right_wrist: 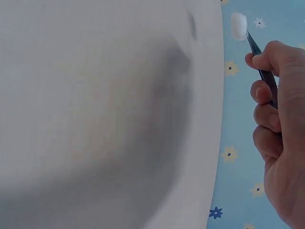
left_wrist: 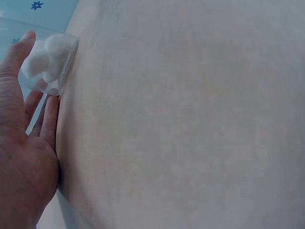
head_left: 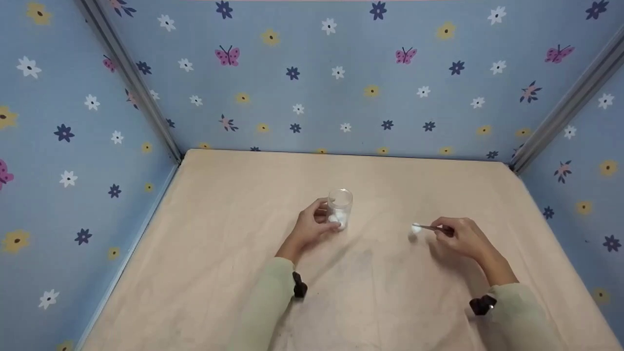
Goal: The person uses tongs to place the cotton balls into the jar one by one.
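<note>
A clear glass (head_left: 340, 199) stands upright near the middle of the table, with several white cotton balls (left_wrist: 53, 53) at its bottom. My left hand (head_left: 311, 225) holds it low down, the thumb in front and the fingers around the far side. To the right, my right hand (head_left: 460, 236) grips dark metal tweezers (right_wrist: 269, 81) between thumb and fingers. At the tweezers' tips is one cotton ball (right_wrist: 238, 26), held above the table, where its shadow falls just below it.
A pale peach cloth (head_left: 370, 292) covers the table, with faint creases. Blue walls (head_left: 312, 53) patterned with flowers and butterflies stand at the back and both sides, joined by grey metal corner posts (head_left: 131, 78). A dark strap device (head_left: 482, 304) sits on each wrist.
</note>
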### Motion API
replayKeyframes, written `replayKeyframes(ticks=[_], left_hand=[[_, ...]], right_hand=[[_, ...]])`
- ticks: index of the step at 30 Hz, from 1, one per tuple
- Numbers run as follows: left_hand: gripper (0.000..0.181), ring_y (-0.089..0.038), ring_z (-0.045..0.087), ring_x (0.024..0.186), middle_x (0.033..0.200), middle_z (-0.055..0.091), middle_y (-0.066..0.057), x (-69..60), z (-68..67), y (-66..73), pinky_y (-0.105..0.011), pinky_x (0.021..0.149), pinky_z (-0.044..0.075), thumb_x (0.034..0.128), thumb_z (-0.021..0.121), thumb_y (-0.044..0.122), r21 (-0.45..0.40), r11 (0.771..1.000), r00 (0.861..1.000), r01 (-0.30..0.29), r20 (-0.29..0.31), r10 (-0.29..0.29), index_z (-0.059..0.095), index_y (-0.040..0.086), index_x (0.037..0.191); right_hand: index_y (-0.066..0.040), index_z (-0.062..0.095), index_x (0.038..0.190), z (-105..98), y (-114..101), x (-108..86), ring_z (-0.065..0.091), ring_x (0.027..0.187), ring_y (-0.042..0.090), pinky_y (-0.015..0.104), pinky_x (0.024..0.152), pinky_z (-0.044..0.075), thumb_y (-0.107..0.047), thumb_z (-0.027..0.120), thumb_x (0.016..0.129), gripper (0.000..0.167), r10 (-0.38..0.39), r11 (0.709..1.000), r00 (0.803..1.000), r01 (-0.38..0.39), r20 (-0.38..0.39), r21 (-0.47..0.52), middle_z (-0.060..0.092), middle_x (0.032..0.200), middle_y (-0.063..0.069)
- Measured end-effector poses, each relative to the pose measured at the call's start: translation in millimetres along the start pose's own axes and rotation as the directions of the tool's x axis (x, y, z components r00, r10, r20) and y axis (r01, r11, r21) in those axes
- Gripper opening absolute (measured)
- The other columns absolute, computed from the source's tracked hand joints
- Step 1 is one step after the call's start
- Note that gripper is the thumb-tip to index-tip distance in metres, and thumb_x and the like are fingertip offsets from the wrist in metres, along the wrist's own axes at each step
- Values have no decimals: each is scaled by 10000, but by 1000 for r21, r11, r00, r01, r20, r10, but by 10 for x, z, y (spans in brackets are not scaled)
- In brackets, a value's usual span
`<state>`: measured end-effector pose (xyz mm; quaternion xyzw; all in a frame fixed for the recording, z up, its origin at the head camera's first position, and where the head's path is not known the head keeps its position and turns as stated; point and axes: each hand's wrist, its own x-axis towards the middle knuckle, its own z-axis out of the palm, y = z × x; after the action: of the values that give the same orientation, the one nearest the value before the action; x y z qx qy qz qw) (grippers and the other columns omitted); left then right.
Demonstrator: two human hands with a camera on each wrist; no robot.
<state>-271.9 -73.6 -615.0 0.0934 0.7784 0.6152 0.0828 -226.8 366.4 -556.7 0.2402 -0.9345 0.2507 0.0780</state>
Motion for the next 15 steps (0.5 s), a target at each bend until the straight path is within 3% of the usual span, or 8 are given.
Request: replayKeyframes(ticks=[15], left_hand=[[693,-360,728,1329,1476,672,-202,0,9,12,-461,1182,612,947,921,112,17,999,1000,-27,-15,28,603,140,1563]], right_hand=[[-110,831,1060,-18,-73,127,482,686,15,249,652,436,14,773,948,177,20,1000,1000,-20,-2,-1,783,830,20]])
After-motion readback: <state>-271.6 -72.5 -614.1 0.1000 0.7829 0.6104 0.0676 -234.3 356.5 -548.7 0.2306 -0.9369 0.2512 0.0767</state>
